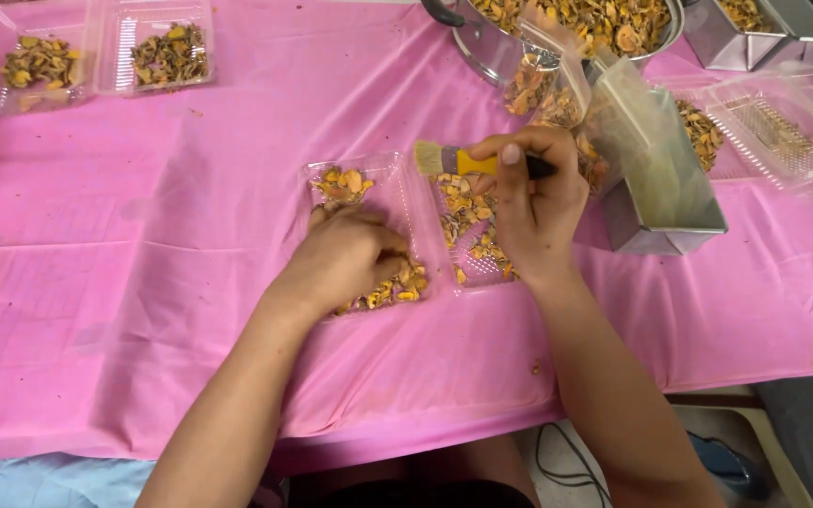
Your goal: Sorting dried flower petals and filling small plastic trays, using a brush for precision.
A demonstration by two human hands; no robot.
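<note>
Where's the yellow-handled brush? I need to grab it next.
In the head view, the brush is in the right hand, centre of the pink table, bristles pointing left above the open clear tray of dried pieces.

A pink cloth (143,282) covers the surface. A big metal pot (482,42) and two filled clear trays (96,52) sit far back.

Open clamshell tray (397,179) at centre, on tablecloth (143,282) — pot (491,42) behind, second tray (87,47) far left.

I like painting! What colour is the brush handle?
The brush in the right hand has a yellow handle, head view.
</note>
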